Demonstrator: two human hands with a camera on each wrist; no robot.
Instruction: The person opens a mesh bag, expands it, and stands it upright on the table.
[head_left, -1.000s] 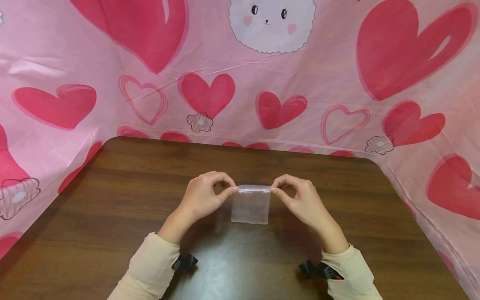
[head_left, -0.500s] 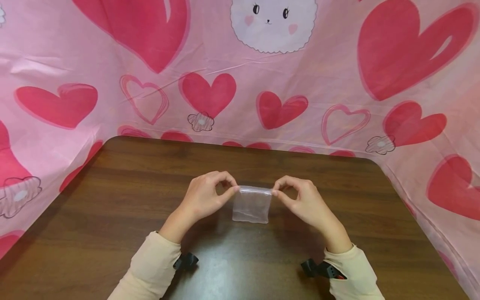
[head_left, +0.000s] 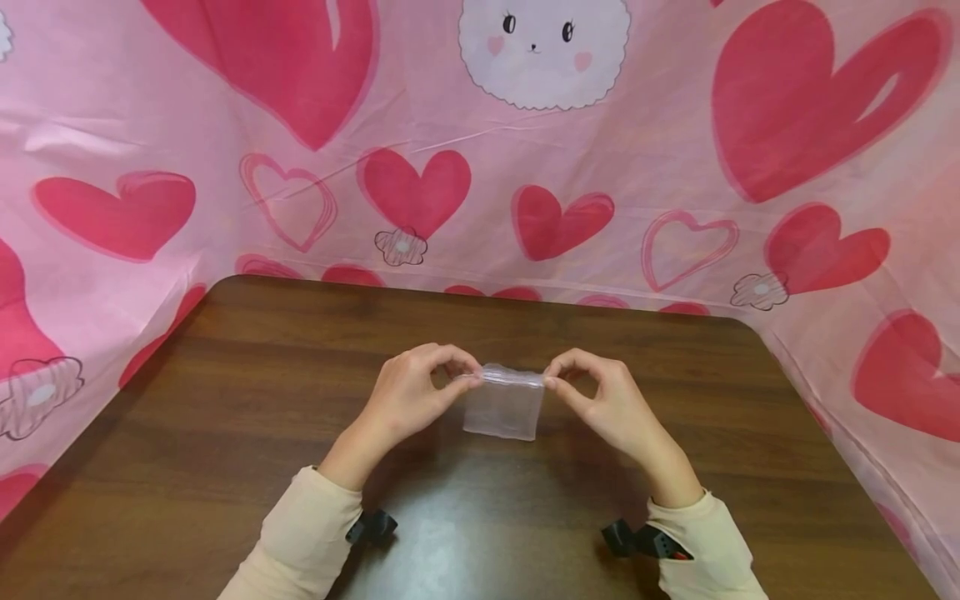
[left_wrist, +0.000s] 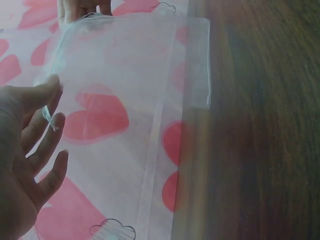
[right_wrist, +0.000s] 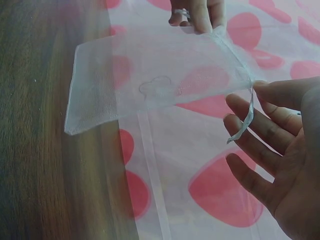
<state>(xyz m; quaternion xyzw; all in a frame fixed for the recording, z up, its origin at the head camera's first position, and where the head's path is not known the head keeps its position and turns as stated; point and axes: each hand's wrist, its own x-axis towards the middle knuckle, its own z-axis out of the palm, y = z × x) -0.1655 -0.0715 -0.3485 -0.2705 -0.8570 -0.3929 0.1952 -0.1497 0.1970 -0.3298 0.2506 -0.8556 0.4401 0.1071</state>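
A small sheer white organza drawstring pouch hangs between both hands, above the table. My left hand pinches its upper left corner between thumb and forefinger. On the other side my right hand pinches the upper right corner the same way. The gathered top band runs from one hand to the other. In the right wrist view a ribbon end dangles below the pinching fingertips. Through the thin mesh the backdrop shows, and I see nothing inside the pouch.
A dark brown wooden table spreads beneath the hands. Pink cloth printed with hearts stands around its far and side edges. Each wrist carries a small black camera mount.
The left fingertips have shifted slightly right, toward the other hand. The pouch's top band, straight before, now puckers a little, and its bottom edge sits slightly higher.
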